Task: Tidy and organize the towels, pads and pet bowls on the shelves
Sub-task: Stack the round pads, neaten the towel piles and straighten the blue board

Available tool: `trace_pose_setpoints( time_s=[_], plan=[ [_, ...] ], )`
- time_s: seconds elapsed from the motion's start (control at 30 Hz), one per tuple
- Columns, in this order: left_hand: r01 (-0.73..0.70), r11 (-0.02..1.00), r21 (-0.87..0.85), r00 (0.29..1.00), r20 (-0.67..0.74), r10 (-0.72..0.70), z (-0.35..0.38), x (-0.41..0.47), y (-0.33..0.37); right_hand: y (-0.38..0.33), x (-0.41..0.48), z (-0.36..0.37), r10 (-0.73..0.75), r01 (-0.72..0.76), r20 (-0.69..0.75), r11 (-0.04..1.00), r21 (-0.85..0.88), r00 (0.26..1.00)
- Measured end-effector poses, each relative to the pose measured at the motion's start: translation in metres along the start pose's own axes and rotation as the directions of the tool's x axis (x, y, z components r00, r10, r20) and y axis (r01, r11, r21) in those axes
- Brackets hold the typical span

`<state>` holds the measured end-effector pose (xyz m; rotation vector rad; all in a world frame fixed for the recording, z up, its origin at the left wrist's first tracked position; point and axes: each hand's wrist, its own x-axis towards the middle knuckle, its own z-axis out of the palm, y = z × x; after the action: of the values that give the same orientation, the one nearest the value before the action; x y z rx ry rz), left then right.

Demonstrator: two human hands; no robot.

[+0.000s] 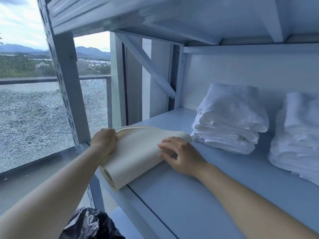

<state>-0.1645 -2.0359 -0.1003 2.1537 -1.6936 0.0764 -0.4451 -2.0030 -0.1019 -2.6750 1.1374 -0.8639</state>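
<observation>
- Folded pad (138,152): a cream, rubbery-looking sheet doubled over into several layers. It lies at the left end of the shelf (189,195), with its near corner jutting past the front edge. We judge that it is being squared up and seated here, so that pads have their own place apart from the towels.
- Left grip (103,144): the fingers are curled over the pad's left edge, where the loose layers fan open. We take this hold as a way of keeping the layers together. The fingertips are hidden behind the edge.
- Right grip (181,157): it is partly closed on the pad's rounded right fold, with bent fingers on top and the thumb against the side. We read this as a light clasp for steering the pad, not a hard squeeze.
- Nearer towel stack (229,121): folded white towels stand just beside the pad's far end. We cannot tell whether the two touch.
- Farther towel stack (296,140): a second white pile stands to the right, close to the first and leaning slightly.
- Upright post (69,87): this perforated post bounds the shelf on the left, which limits how far the pad can go that way.
- Black plastic bag (89,225): it sits below the shelf, in front of the rack.
- Shattered glass pane (34,121): it is visible beyond the rack, to the left.
</observation>
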Motion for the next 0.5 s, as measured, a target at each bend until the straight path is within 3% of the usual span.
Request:
trace_pose_setpoints(
  time_s=[0.27,0.5],
  plan=[
    [-0.032,0.997,0.075,0.999,-0.018,0.033,0.0,-0.003,0.001,-0.001,0.0,-0.01,-0.062,0.067,0.099,0.996,-0.05,0.993],
    [-0.073,0.996,0.058,0.997,-0.006,0.074,-0.004,-0.015,0.009,-0.001,-0.007,-0.008,-0.105,0.105,0.0,0.992,-0.067,0.994]
  ],
)
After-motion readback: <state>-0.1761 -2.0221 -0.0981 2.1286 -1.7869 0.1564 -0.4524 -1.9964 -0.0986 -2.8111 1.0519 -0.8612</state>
